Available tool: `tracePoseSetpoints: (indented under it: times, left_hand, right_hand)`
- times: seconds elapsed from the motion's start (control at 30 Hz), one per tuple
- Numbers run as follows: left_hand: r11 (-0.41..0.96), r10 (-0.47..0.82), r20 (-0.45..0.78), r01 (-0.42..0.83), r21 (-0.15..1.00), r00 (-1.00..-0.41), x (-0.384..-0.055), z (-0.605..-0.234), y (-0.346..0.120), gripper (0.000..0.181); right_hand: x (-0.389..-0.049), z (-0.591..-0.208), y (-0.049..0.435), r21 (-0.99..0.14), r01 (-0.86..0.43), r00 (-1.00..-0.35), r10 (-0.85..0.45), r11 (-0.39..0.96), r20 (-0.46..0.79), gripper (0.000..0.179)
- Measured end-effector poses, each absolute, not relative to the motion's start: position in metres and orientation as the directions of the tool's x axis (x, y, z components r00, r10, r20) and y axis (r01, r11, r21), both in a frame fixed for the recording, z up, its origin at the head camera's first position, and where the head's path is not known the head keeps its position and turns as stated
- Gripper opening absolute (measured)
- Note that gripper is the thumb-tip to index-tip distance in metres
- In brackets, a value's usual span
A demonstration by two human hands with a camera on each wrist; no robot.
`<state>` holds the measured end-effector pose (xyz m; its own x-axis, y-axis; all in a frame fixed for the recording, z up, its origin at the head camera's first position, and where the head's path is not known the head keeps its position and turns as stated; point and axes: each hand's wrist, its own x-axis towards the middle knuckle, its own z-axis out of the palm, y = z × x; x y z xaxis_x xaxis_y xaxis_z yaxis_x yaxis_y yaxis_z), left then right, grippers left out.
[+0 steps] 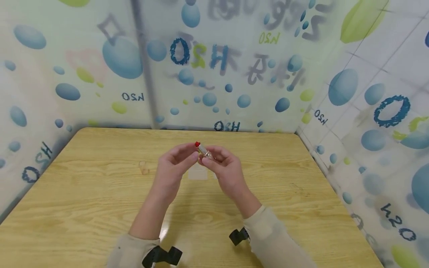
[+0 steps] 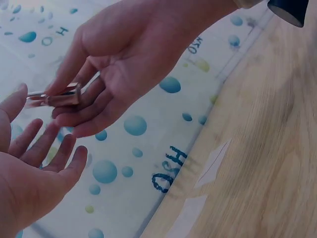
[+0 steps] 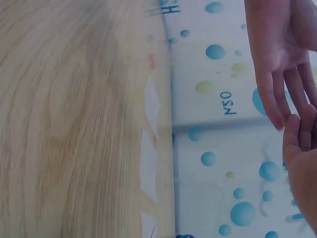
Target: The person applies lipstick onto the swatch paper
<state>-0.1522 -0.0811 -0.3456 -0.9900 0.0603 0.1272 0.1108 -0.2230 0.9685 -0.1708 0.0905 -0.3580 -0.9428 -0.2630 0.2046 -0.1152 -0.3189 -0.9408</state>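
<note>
from above the near side, the head camera faces forward and down over the bench (image 1: 83, 186), taking in the left grip (image 1: 171, 166), the right grip (image 1: 228, 169) and the bubble-print wall (image 1: 209, 83). the left wrist camera (image 1: 174, 255) and right wrist camera (image 1: 238, 237) sit nearer, their views turned sideways: bench on the right in the left one, on the left in the other. all three share both grips and that wall.

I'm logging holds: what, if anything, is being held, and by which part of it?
A lipstick, pinched in the right hand by its metallic base, the end away from the red tip. The left hand is close; any touch is unclear.
</note>
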Motion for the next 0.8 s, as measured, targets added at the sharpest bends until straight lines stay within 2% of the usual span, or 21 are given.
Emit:
tracePoseSetpoints:
  times: [0.23,0.53,0.8]
  left_hand:
    - [-0.288,0.036,0.180,0.162,0.944,-0.983,-0.149,-0.345,-0.072,0.037]
    - [-0.315,0.021,0.163,0.148,0.937,-0.986,-0.149,-0.347,-0.073,0.034]
    - [-0.276,0.024,0.144,0.132,0.952,-0.989,-0.150,-0.351,-0.076,0.034]
  right_hand:
    - [-0.160,-0.356,0.078,-0.947,-0.137,-0.946,-0.243,-0.292,0.212,0.032]
    - [-0.158,-0.362,0.073,-0.946,-0.115,-0.949,-0.249,-0.303,0.195,0.033]
    - [-0.159,-0.366,0.071,-0.933,-0.096,-0.948,-0.255,-0.348,0.192,0.028]
